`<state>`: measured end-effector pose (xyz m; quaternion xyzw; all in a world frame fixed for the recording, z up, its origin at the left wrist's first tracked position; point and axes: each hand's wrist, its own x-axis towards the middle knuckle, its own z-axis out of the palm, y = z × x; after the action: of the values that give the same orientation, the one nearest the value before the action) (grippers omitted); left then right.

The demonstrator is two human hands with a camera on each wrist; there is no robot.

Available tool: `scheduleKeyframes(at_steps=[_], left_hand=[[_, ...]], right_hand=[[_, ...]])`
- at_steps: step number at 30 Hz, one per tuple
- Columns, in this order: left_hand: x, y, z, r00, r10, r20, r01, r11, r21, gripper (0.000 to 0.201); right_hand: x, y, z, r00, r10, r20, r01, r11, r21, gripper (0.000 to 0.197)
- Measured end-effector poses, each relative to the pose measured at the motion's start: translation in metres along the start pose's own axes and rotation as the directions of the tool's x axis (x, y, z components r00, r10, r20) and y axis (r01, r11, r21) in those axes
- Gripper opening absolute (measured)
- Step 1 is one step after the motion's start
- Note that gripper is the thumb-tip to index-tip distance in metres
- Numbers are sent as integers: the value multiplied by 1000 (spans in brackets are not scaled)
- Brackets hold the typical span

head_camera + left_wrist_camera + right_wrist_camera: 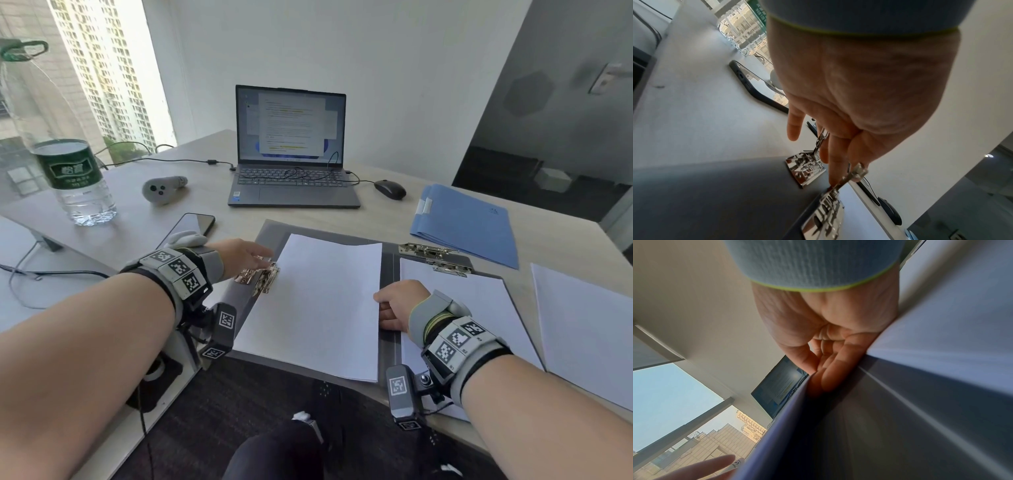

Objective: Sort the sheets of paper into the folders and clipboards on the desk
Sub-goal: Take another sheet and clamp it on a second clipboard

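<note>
A grey folder (270, 233) lies open before me, with shiny metal clips (263, 277) along its left side. A white sheet (318, 308) lies across it. My left hand (246, 257) reaches the clips with straight fingers (836, 170) touching the raised clip levers (857, 170). My right hand (394, 305) pinches the sheet's right edge, thumb on top and fingers beneath (830, 369); the lifted sheet (789, 426) shows in the right wrist view. Further right, a clipboard (435, 255) holds paper (479, 308). A blue folder (469, 222) lies shut at the back right.
Loose white sheets (589, 325) lie at the right desk edge. A laptop (291, 147), mouse (389, 189), phone (191, 226), grey controller (161, 188) and water bottle (68, 171) stand behind and left. Cables trail at the far left.
</note>
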<state>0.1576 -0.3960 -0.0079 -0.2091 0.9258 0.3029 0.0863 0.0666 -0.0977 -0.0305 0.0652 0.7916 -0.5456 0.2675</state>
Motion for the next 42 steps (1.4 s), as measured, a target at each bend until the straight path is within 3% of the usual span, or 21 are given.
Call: scheduleKeyframes(at_steps=[4,19,30,36,42], left_hand=[[-1,-11,1,998,52,33,-52,998,16,31],[-1,-12,11,992,118,42,-123,868,481,58],[-8,-3,15,996,94,7,-81,822,563,74],[-10,3,14,996,91,2,-74,804,590,70],[-11,-6,10,993,107,-52,-67,865,498,60]], right_hand=[[0,0,0,1000,3,-6,-3,1000,-9,12],[3,1,0,1000,16,16,-16,1000,3,11],[6,1,1,1000,16,8,-16,1000,-22,11],[5,0,0,1000,14,16,-14,1000,-13,13],[3,1,-1,999,17,31,-17,1000,2,13]])
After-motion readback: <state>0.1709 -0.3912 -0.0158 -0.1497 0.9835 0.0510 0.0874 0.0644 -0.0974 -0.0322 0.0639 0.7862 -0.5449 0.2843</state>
